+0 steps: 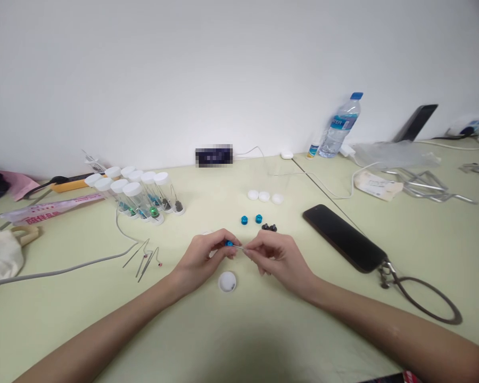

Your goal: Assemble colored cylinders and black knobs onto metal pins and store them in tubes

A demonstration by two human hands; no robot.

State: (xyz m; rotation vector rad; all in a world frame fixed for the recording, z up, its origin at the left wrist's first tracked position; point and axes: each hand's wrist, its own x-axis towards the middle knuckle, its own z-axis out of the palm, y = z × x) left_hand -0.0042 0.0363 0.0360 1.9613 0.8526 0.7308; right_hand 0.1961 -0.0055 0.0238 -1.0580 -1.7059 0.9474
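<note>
My left hand pinches a small blue metal part between thumb and fingertips. From the right, my right hand grips a thin metal rod, its far end meeting the blue part. Whether the rod sits inside the part cannot be made out. Just below the hands lies a white cap, open side up, with something tiny and dark in it. Beyond the fingers are two similar blue parts, one left of the other, and some black parts beside my right hand.
Clear tubes with white lids stand at the left, several holding coloured parts. Thin bent metal rods lie nearer. White caps form a row behind. A phone with a strap lies right; a water bottle leans by the wall.
</note>
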